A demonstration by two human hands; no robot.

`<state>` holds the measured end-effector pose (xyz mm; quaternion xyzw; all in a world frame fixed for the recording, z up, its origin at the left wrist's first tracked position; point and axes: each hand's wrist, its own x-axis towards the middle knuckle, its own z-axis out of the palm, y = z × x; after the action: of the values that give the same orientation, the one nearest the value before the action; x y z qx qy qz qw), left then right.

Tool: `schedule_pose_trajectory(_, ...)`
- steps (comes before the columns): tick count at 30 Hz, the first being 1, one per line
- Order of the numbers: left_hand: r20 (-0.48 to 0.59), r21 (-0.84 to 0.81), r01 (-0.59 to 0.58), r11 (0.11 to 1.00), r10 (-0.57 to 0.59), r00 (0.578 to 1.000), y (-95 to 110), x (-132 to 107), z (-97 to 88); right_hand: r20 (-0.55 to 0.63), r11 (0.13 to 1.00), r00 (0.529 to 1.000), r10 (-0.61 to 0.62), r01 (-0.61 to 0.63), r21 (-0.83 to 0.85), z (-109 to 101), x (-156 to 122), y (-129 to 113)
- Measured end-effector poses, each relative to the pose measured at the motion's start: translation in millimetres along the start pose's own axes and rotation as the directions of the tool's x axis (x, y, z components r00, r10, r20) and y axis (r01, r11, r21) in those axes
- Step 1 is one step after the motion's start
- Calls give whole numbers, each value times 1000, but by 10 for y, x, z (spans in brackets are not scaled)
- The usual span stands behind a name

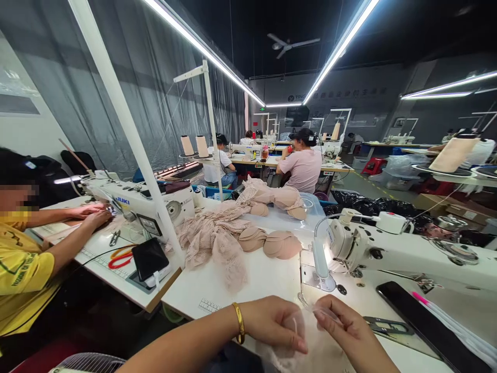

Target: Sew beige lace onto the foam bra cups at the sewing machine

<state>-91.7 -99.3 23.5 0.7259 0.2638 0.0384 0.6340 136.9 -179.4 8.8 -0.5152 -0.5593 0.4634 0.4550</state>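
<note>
My left hand (272, 322), with a gold bangle (239, 323) at its wrist, is closed on a sheer pale-beige piece of fabric (320, 348). Thumb and fingers of my right hand (345, 325) pinch the upper edge of the same piece. Its lower part runs out of the picture. Just beyond the hands stands the needle area of a white sewing machine (396, 248), with a small lamp (320, 259) beside it. Beige bra cups (282, 243) lie stacked on the table, against a heap of beige lace fabric (217, 233).
Thread snips (388, 325), a black phone (411, 321) and a pink-tipped pen (435, 308) lie right of my hands. At left, a person in yellow (27, 274) works at another machine (135, 202). A white post (124, 124) rises between the tables. More lace lies on a clear plastic bin (316, 210).
</note>
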Motion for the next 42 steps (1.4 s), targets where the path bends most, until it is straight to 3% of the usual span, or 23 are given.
schedule_pose_trajectory(2,43,83,49,995,-53,998,25,-39,-131,29,985,994,102,-105,138,4,30,-12)
schedule_pose_trajectory(5,-172,406,95,909,-27,985,174,20,-456,35,963,981,192,-195,188,39,168,21)
schedule_pose_trajectory(7,-352,533,145,834,63,934,290,163,-731,4,967,979,202,-200,156,64,282,59)
schedule_pose_trajectory(9,-493,592,190,783,166,854,371,359,-1004,-11,971,979,201,-198,131,72,372,102)
schedule_pose_trajectory(11,-543,645,219,732,237,806,399,558,-1231,-14,973,980,196,-193,124,57,421,146)
schedule_pose_trajectory(13,-524,690,226,687,260,811,388,723,-1386,-19,976,982,187,-184,117,28,438,191)
schedule_pose_trajectory(16,-493,725,244,644,238,837,374,882,-1495,-19,978,984,178,-174,113,-6,444,245)
schedule_pose_trajectory(18,-536,714,292,636,229,813,409,922,-1516,-23,978,984,175,-171,118,-11,449,266)
schedule_pose_trajectory(22,-704,614,380,692,262,661,563,796,-1443,-50,975,983,179,-171,143,-13,441,280)
schedule_pose_trajectory(24,-747,557,362,748,260,612,617,617,-1308,-64,972,981,184,-172,160,-33,421,282)
schedule_pose_trajectory(26,-736,506,301,808,223,639,619,386,-1091,-78,969,978,192,-177,175,-64,392,279)
schedule_pose_trajectory(30,-581,404,160,901,118,805,489,-26,-560,-94,960,974,205,-181,214,-115,326,250)
schedule_pose_trajectory(33,-500,355,130,926,71,863,386,-135,-297,-75,956,977,199,-177,234,-118,285,203)
schedule_pose_trajectory(35,-481,358,132,924,61,874,365,-117,-226,-52,968,984,169,-155,199,-108,267,166)
schedule_pose_trajectory(39,-498,445,135,885,119,859,436,-9,-197,12,997,998,64,-64,52,-70,229,88)
schedule_pose_trajectory(40,-467,493,103,864,163,869,465,19,-196,34,999,998,43,-44,20,-60,213,66)
schedule_pose_trajectory(42,-297,603,-17,798,244,923,521,73,-207,100,999,995,10,-7,-35,-41,167,15)
